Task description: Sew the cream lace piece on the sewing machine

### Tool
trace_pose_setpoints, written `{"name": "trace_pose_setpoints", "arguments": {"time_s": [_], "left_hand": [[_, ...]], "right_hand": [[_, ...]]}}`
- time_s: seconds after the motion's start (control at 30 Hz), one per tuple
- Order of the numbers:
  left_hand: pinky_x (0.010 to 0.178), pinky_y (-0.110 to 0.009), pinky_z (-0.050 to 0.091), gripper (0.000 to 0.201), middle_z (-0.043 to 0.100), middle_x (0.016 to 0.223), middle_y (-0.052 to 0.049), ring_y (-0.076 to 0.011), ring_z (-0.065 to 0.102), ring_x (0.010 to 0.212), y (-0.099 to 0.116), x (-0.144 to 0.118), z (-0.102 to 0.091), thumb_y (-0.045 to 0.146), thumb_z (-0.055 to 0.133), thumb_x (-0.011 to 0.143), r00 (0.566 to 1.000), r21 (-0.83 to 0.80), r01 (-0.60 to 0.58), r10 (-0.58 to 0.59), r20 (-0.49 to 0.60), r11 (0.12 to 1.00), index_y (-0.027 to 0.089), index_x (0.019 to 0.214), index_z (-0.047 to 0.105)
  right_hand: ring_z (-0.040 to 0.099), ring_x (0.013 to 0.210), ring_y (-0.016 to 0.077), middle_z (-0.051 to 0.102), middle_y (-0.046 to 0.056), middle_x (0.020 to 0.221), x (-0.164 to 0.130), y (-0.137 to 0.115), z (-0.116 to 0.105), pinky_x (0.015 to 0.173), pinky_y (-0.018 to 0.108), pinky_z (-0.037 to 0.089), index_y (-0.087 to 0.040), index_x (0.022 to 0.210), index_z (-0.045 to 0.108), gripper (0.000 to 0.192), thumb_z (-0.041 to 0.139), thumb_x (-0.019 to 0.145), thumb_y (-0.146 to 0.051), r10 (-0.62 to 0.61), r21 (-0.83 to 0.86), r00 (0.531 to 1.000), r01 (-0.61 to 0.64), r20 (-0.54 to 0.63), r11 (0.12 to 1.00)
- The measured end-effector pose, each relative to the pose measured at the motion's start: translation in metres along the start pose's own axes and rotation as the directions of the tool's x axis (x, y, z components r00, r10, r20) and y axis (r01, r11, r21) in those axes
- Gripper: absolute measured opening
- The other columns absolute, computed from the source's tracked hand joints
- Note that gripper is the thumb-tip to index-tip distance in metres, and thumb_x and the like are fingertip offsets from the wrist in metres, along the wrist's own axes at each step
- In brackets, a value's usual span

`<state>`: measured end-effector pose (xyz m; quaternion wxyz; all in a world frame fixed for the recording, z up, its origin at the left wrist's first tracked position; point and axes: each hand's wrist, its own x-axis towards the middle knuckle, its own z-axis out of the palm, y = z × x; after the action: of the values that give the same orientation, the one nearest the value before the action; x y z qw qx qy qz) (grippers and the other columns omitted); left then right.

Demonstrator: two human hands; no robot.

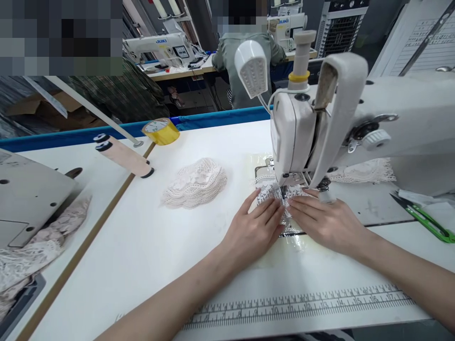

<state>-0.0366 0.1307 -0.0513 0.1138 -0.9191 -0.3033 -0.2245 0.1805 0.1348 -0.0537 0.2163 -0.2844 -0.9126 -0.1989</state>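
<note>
Both hands press a piece of white lace (267, 188) onto the bed of a white sewing machine (295, 132), close to its needle and presser foot. My left hand (254, 225) lies on the lace left of the needle, fingers stretched out flat. From the other side my right hand (327, 220) rests with its fingers extended on the lace, their tips near the left hand's. Part of the lace is hidden under the fingers and the machine head. A stack of cream lace pieces (197, 182) lies on the table to the left.
Green thread snips (426, 218) lie at the right, near more lace (366, 170) behind the needle. At the left are yellow tape (161, 131), pink thread cones (124, 156) and another machine (31, 199) with lace. A printed ruler (302, 305) runs along the front edge. People sit beyond.
</note>
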Motion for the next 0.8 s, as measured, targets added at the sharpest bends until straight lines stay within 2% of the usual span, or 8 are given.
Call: {"name": "trace_pose_setpoints", "arguments": {"time_s": [0.23,0.4,0.5,0.63,0.8], "left_hand": [[0.111,-0.049,0.038,0.028,0.068,0.113,-0.01,-0.0214,0.063,0.108,0.0055,-0.0031,-0.0047,0.026,0.051,0.095,1.0,-0.017,0.025,-0.025,-0.003,1.0,0.012,0.114,0.065],[0.111,-0.051,0.036,0.028,0.067,0.114,-0.01,-0.0214,0.063,0.108,0.0007,-0.0005,-0.0009,0.028,0.051,0.095,1.0,-0.004,0.022,-0.022,-0.004,1.0,0.012,0.114,0.064],[0.113,-0.052,0.033,0.034,0.066,0.116,-0.011,-0.0224,0.062,0.111,-0.002,0.0012,0.001,0.034,0.049,0.096,0.999,0.001,0.037,-0.037,0.013,0.999,0.01,0.116,0.063],[0.113,-0.054,0.031,0.044,0.064,0.119,-0.013,-0.0252,0.06,0.113,-0.0022,0.001,0.0012,0.042,0.048,0.096,0.998,-0.003,0.052,-0.051,0.03,0.999,0.007,0.12,0.061],[0.112,-0.054,0.03,0.044,0.064,0.119,-0.013,-0.0247,0.06,0.113,-0.0027,0.0002,0.0016,0.042,0.048,0.096,0.997,-0.009,0.066,-0.066,0.035,0.998,0.007,0.119,0.061]], "right_hand": [[0.069,0.089,0.0222,0.071,0.013,0.105,-0.002,-0.0036,-0.0006,0.08,0.036,0.055,-0.008,0.096,0.072,0.024,0.053,0.084,-0.001,-0.001,0.007,1.0,0.001,-0.013,1.0],[0.068,0.09,0.0206,0.072,0.01,0.105,-0.0005,-0.0023,0.0021,0.086,0.037,0.053,-0.01,0.099,0.071,0.025,0.051,0.085,-0.002,0.024,-0.036,1.0,-0.024,-0.002,0.999],[0.068,0.09,0.0204,0.073,0.009,0.101,0.002,-0.0018,0.0026,0.088,0.038,0.052,-0.01,0.1,0.07,0.026,0.05,0.085,-0.001,0.062,-0.047,0.998,-0.06,0.03,0.997],[0.067,0.089,0.0201,0.073,0.009,0.101,0.0044,-0.0026,0.0022,0.092,0.037,0.05,-0.009,0.101,0.069,0.023,0.053,0.085,-0.004,0.11,-0.04,0.994,-0.109,0.018,0.993],[0.067,0.085,0.0187,0.073,0.005,0.101,0.0041,-0.0054,-0.0049,0.098,0.039,0.046,-0.011,0.099,0.069,0.018,0.054,0.09,-0.01,0.127,-0.033,0.991,-0.126,0.042,0.992]]}}
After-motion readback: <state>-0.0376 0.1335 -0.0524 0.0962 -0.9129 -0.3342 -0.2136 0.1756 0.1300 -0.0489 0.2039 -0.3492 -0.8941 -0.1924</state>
